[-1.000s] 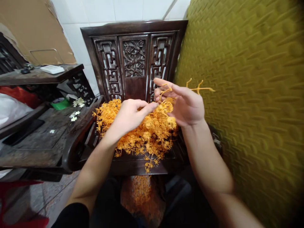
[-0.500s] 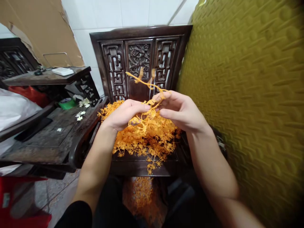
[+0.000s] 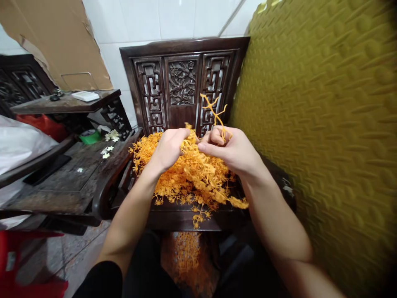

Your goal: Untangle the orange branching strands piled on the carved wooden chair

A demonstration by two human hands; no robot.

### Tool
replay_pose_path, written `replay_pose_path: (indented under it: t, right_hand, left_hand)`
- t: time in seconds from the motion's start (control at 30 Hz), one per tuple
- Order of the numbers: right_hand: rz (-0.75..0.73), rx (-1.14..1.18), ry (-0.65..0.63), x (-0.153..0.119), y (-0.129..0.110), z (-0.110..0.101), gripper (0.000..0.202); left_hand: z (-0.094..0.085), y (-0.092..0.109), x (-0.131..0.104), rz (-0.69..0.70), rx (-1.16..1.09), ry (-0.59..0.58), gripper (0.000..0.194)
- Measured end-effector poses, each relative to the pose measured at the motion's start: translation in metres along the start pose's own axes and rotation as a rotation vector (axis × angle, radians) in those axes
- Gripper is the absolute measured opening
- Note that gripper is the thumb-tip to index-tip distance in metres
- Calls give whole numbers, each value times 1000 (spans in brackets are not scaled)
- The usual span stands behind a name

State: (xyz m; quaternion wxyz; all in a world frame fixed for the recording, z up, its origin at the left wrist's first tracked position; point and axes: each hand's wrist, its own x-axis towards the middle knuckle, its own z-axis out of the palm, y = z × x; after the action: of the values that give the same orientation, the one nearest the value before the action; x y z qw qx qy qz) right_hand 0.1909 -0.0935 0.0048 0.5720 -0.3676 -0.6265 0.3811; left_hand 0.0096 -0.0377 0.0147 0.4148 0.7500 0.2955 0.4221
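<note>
A heap of orange plastic flower-like pieces (image 3: 173,182) covers the seat of a dark carved wooden chair (image 3: 182,112). Over it, my left hand (image 3: 167,150) is closed around orange branched pieces (image 3: 188,145), some poking out past the thumb. My right hand (image 3: 237,151) is closed beside it, thumb and fingers pinching close to the same pieces. From the right fingers a thin, branched orange plastic stem (image 3: 214,111) sticks upward. More orange strands hang below both hands and blur into the heap. The exact fingertip contact is hidden.
Left stands another dark wooden chair (image 3: 62,174) with green tape (image 3: 89,136), small white flowers (image 3: 106,152) and a white bag (image 3: 25,140). A yellow textured mat (image 3: 316,124) rises at right. A red stool (image 3: 31,265) is lower left; more orange pieces (image 3: 186,252) lie below.
The hands have drawn slightly apart and turned. The branched stem now points up from my right hand instead of lying across both. A blurred orange strand shows at the heap's lower right.
</note>
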Motion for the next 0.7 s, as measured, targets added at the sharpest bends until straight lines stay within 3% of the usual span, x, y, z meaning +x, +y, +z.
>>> replay_pose_path:
  t: [0.1, 0.2, 0.3, 0.47, 0.6, 0.7]
  right_hand:
    - [-62, -64, 107, 0, 2, -1, 62]
    - [-122, -57, 227, 1, 5, 1, 60]
    - [-150, -47, 271, 5, 10, 3, 62]
    - [-254, -115, 447, 14, 21, -12, 46]
    - [-243, -131, 340, 16, 21, -23, 20]
    - [-213, -126, 259, 14, 17, -22, 17]
  left_hand:
    - [0, -1, 2, -2, -15, 107, 51]
    - [-1, -2, 1, -28, 12, 57, 56]
    - [1, 0, -3, -31, 90, -32, 42]
    - [-2, 5, -6, -63, 16, 70, 25]
    - [-12, 5, -4, -118, -58, 80, 27]
    - [-18, 1, -2, -86, 8, 153, 26]
